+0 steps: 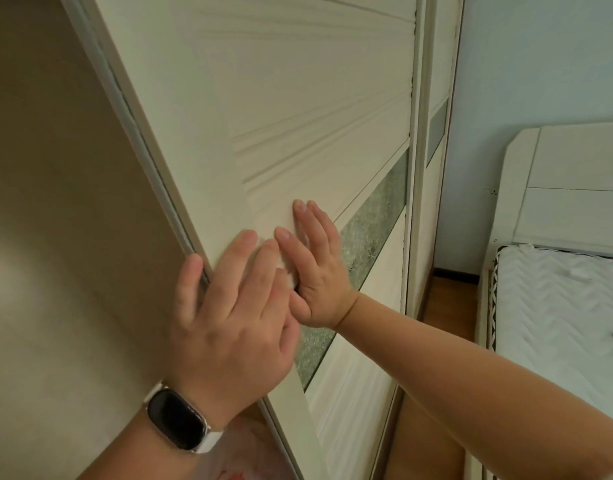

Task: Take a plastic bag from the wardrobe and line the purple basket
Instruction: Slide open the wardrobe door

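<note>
A cream sliding wardrobe door [298,116] fills the middle of the view, tilted, with ribbed relief and a frosted glass strip. My left hand [232,323], with a black smartwatch on the wrist, lies flat on the door near its left edge, the thumb hooked around that edge. My right hand [315,268] presses flat on the door just beside it, fingers apart. Neither hand holds anything. Left of the door, the wardrobe's beige inside wall [56,237] shows. A thin plastic bag [242,455] with red print shows at the bottom under my left forearm. The purple basket is not in view.
A second wardrobe door [436,133] stands behind the first at the right. A bed with a white mattress [557,306] and white headboard [557,168] stands at the far right. A strip of wooden floor [450,299] runs between wardrobe and bed.
</note>
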